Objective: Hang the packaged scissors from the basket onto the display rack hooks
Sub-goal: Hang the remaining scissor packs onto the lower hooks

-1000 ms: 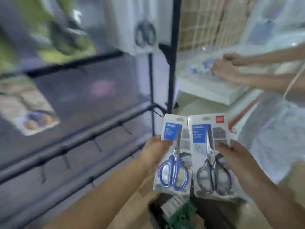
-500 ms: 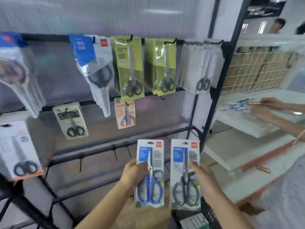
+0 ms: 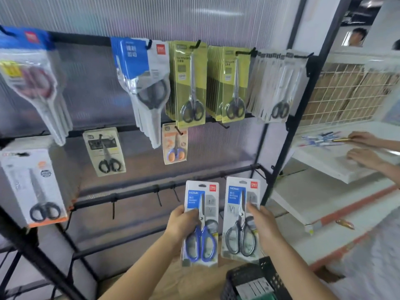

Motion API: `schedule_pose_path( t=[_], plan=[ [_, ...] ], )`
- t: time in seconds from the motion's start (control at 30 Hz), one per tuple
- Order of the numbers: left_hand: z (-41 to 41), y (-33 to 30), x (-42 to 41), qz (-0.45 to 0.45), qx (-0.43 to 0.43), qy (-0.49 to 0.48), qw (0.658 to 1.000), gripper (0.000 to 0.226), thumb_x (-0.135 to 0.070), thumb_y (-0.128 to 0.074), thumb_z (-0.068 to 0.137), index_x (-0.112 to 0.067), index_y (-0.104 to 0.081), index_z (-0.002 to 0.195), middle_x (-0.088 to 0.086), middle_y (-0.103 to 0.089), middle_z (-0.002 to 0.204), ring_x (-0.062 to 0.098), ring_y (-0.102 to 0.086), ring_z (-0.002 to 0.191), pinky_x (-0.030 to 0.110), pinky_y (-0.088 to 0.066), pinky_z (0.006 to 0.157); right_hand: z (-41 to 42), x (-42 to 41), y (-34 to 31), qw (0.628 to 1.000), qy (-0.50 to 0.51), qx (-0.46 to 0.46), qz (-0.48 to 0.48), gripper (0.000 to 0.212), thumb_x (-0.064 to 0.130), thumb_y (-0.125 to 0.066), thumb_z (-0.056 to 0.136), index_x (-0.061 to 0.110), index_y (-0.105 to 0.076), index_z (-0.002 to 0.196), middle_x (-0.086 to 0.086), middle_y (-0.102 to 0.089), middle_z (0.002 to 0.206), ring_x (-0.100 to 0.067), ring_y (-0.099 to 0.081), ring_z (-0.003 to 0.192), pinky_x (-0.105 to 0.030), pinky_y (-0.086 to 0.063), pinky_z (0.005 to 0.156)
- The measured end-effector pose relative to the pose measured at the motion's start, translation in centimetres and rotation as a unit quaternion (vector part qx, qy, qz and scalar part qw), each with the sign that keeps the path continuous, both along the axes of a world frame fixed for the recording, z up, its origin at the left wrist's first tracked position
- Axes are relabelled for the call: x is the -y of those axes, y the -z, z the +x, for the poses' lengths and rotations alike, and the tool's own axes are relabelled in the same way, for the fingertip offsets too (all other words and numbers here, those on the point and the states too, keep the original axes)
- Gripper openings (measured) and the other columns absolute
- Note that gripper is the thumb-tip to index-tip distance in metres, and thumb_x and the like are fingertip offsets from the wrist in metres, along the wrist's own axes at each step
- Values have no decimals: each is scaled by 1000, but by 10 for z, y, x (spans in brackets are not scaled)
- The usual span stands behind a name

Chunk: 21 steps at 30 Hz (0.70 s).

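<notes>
My left hand (image 3: 181,224) grips a pack of blue-handled scissors (image 3: 201,224) by its left edge. My right hand (image 3: 263,225) holds a pack of grey-handled scissors (image 3: 240,219) by its right edge. Both packs stand upright side by side, just below the rack's third black bar (image 3: 164,188), where several bare hooks (image 3: 159,197) point down and forward. The black basket (image 3: 253,282) sits at the bottom, under my right forearm, with more packs inside. The display rack (image 3: 279,152) fills the view ahead.
Hung scissor packs crowd the top bar: blue-white (image 3: 140,83), yellow-green (image 3: 190,83) and white (image 3: 279,85) ones. Smaller packs hang on the second bar (image 3: 175,144). To the right, another person's hands (image 3: 363,148) sort pens on a white shelf (image 3: 337,167).
The view has swung up from the blurred lower rack and steadied, so the whole rack now shows. Both packs stay in my hands, held slightly higher and closer to the third bar.
</notes>
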<state>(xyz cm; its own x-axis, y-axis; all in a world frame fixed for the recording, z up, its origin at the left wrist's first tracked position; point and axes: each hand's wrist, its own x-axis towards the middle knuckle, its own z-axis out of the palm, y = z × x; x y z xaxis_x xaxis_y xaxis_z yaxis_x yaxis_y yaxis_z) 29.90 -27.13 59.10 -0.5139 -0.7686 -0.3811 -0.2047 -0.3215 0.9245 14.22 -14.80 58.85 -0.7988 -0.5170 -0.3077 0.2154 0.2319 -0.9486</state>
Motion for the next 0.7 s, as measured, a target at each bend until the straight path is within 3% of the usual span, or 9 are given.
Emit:
schedule_pose_path(
  t=[0.13,0.2,0.27,0.37,0.57,0.7],
  plan=[
    [-30,-17,8,-54,7,13,998,14,-7,-53,87,-5,-67,90,2,-72,77,11,-67,58,18,-50,47,-29,15,-9,1000,-9,-27,6,42,39,-53,94,9,-53,123,-3,-56,120,-23,-52,109,-34,-38,87],
    [-48,-23,16,-58,-14,9,998,14,-9,-55,88,-6,-68,93,2,-73,81,11,-70,64,20,-52,51,-48,22,-16,999,-10,-34,0,45,41,-53,93,10,-54,126,-5,-57,125,-25,-53,112,-34,-38,85],
    [-69,-27,25,-62,-26,1,998,16,-13,-56,89,-7,-68,96,7,-74,91,17,-71,77,27,-58,64,-68,30,-24,999,-9,-35,-10,43,40,-53,93,10,-55,124,-5,-59,123,-25,-54,110,-33,-37,83],
    [-99,-33,33,-64,-35,-10,997,18,-18,-56,90,-6,-68,97,9,-74,93,22,-71,79,33,-60,71,-97,36,-37,998,1,-33,-45,27,31,-53,95,12,-58,113,-2,-59,111,-20,-52,100,-31,-34,83],
    [-161,-41,53,-80,-55,-37,995,20,-17,-58,88,-4,-66,101,7,-73,93,18,-70,77,25,-56,62,-151,48,-44,996,-4,-51,-74,18,28,-51,96,15,-57,107,1,-58,98,-11,-52,80,-28,-36,79],
    [-187,-41,68,-81,-64,-66,992,11,-16,-56,91,-6,-60,87,5,-66,77,17,-60,62,25,-46,54,-177,55,-39,996,-6,-41,-82,20,28,-52,96,13,-61,107,1,-64,94,-7,-57,76,-24,-39,60]
  ],
)
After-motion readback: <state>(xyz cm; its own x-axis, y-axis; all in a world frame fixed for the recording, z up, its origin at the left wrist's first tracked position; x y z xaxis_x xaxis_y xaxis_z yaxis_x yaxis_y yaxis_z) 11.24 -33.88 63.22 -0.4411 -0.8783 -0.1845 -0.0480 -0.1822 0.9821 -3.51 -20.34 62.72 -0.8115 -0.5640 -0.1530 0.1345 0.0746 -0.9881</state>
